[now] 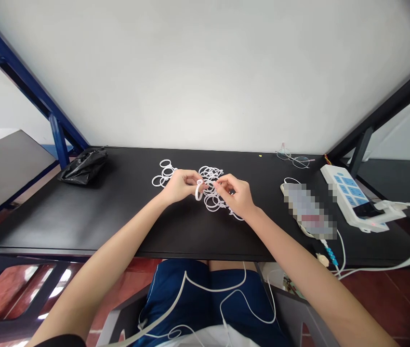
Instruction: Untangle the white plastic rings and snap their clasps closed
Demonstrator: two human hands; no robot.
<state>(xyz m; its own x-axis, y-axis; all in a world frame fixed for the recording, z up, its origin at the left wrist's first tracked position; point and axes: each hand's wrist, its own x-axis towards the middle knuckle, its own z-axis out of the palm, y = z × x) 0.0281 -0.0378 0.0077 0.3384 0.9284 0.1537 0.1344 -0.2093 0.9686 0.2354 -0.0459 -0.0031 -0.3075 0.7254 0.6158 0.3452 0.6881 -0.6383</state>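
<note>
Hands (178,187) (238,195), held ring (197,194), partly hidden rings (212,196)

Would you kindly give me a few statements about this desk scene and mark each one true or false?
1. The left hand holds a white ring. True.
2. The black plastic bag lies to the right of both hands. False: it lies to their left.
3. The eyeglasses lie on the black table, near the wall. True.
4. Nothing is plugged into the power strip. False: a charger with a white cable is in it.
5. Several loose rings lie near the right hand. True.
</note>
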